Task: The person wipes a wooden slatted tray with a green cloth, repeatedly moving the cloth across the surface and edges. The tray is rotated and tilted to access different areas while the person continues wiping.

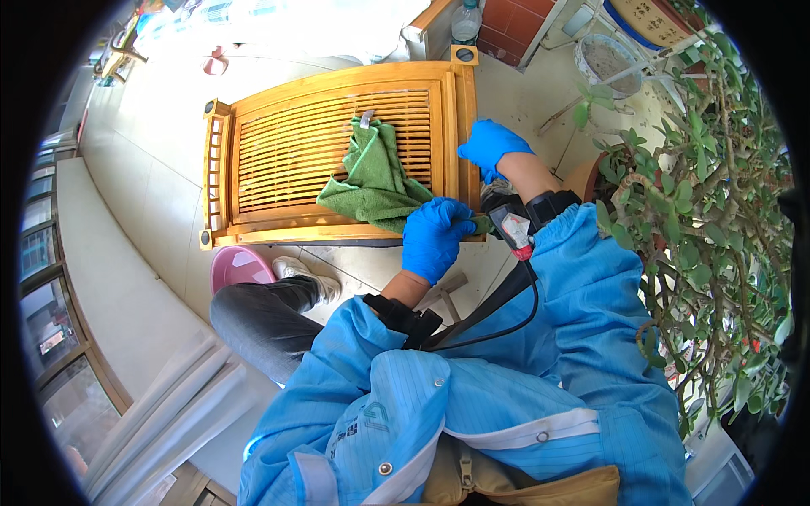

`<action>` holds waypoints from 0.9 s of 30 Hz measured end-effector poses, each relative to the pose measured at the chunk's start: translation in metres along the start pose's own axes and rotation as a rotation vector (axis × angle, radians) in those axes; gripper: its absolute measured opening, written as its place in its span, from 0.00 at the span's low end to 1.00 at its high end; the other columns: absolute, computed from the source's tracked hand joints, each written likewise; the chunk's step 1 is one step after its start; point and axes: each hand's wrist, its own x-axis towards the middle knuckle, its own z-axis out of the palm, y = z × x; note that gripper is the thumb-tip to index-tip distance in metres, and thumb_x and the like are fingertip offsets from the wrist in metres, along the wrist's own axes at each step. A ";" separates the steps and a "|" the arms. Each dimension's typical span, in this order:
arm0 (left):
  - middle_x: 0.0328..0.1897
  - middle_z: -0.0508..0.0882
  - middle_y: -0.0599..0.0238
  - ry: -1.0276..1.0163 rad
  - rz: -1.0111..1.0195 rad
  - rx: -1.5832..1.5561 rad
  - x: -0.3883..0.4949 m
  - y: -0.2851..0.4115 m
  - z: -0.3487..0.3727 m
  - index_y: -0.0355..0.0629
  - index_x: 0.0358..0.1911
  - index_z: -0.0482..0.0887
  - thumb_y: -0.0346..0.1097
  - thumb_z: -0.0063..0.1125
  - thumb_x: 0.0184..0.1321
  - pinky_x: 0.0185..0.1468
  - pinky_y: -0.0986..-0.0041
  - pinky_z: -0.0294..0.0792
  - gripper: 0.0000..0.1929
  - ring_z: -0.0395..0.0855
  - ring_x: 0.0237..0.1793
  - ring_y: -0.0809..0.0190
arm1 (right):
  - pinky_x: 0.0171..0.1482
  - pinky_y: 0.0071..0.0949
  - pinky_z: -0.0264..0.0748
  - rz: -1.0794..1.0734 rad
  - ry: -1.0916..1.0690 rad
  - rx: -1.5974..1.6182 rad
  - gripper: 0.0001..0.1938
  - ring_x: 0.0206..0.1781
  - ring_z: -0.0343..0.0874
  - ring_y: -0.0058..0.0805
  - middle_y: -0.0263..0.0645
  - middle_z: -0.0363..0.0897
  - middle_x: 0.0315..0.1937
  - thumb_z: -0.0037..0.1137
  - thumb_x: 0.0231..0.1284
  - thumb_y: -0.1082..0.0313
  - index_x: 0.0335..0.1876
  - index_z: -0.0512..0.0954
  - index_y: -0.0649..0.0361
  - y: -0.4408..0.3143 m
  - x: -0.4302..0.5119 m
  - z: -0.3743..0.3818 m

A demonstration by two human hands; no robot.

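A slatted wooden rack (342, 152), its frame golden brown, lies before me. A crumpled green cloth (373, 190) with a white tag is spread over its slats and near edge. My left hand (433, 237), in a blue glove, is closed on the cloth at the rack's near right corner; a bit of the cloth shows to the right of the fingers. My right hand (490, 148), gloved alike, is at the outer side of the rack's right end, its fingers bent against the wood. Whether it holds the edge or only rests there cannot be told.
A pink basin (239, 269) stands on the floor near my shoe (310, 278). Leafy potted plants (709, 209) crowd the right side, beside a grey bucket (607, 63). A plastic bottle (466, 24) stands behind the rack. A black cable (535, 310) hangs between my forearms.
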 end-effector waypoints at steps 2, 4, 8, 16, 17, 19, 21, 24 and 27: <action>0.33 0.83 0.56 0.029 -0.024 0.012 0.003 0.001 0.004 0.43 0.31 0.80 0.34 0.67 0.48 0.39 0.59 0.72 0.09 0.80 0.36 0.45 | 0.44 0.43 0.79 0.004 0.005 -0.020 0.22 0.40 0.82 0.51 0.59 0.81 0.38 0.56 0.56 0.53 0.43 0.81 0.68 0.000 0.000 0.000; 0.32 0.83 0.56 0.042 -0.090 0.069 0.007 0.001 0.007 0.42 0.33 0.80 0.35 0.66 0.51 0.38 0.60 0.72 0.09 0.80 0.34 0.47 | 0.44 0.42 0.79 0.013 -0.007 -0.010 0.23 0.38 0.82 0.51 0.57 0.81 0.38 0.56 0.56 0.52 0.45 0.80 0.67 -0.001 -0.001 -0.001; 0.29 0.82 0.57 0.069 -0.459 -0.219 0.033 -0.011 -0.004 0.42 0.35 0.78 0.37 0.65 0.57 0.37 0.64 0.71 0.09 0.79 0.29 0.55 | 0.43 0.41 0.79 0.057 -0.030 0.031 0.22 0.35 0.83 0.49 0.56 0.82 0.35 0.56 0.56 0.52 0.44 0.80 0.67 -0.006 -0.007 -0.005; 0.27 0.81 0.71 0.331 -0.410 -0.655 0.154 -0.032 -0.047 0.41 0.33 0.83 0.37 0.66 0.58 0.33 0.76 0.69 0.08 0.74 0.27 0.71 | 0.47 0.48 0.79 0.079 -0.055 -0.008 0.17 0.48 0.82 0.49 0.52 0.82 0.45 0.54 0.58 0.56 0.46 0.82 0.60 -0.013 -0.014 -0.013; 0.27 0.81 0.70 0.355 -0.424 -0.587 0.171 -0.030 -0.045 0.40 0.33 0.83 0.37 0.66 0.58 0.33 0.76 0.69 0.08 0.74 0.27 0.70 | 0.47 0.48 0.79 0.095 -0.058 -0.019 0.17 0.48 0.82 0.50 0.52 0.82 0.46 0.54 0.58 0.56 0.46 0.82 0.60 -0.012 -0.013 -0.013; 0.28 0.81 0.69 0.410 -0.418 -0.469 0.208 -0.029 -0.041 0.40 0.33 0.83 0.36 0.66 0.58 0.34 0.75 0.70 0.08 0.75 0.28 0.70 | 0.47 0.48 0.79 0.125 -0.074 -0.021 0.17 0.48 0.82 0.50 0.52 0.82 0.46 0.54 0.59 0.56 0.47 0.82 0.59 -0.012 -0.012 -0.011; 0.32 0.84 0.65 0.451 -0.414 -0.484 0.242 -0.035 -0.038 0.39 0.36 0.85 0.40 0.66 0.57 0.38 0.72 0.72 0.11 0.79 0.31 0.67 | 0.46 0.51 0.79 0.096 -0.073 -0.040 0.18 0.48 0.82 0.53 0.53 0.81 0.48 0.54 0.60 0.56 0.48 0.81 0.61 -0.012 -0.010 -0.010; 0.36 0.86 0.61 0.228 -0.338 -0.343 0.279 -0.052 -0.030 0.41 0.43 0.86 0.42 0.65 0.57 0.47 0.70 0.74 0.15 0.82 0.40 0.62 | 0.43 0.54 0.78 0.092 -0.049 -0.084 0.21 0.47 0.82 0.55 0.56 0.80 0.48 0.54 0.61 0.56 0.53 0.78 0.64 -0.012 -0.010 -0.009; 0.45 0.86 0.57 -0.161 -0.242 0.000 0.289 -0.071 -0.026 0.52 0.53 0.84 0.41 0.64 0.58 0.59 0.70 0.70 0.18 0.82 0.50 0.54 | 0.46 0.50 0.79 0.126 -0.052 -0.086 0.22 0.45 0.83 0.52 0.55 0.82 0.43 0.56 0.58 0.53 0.49 0.79 0.65 -0.013 -0.010 -0.009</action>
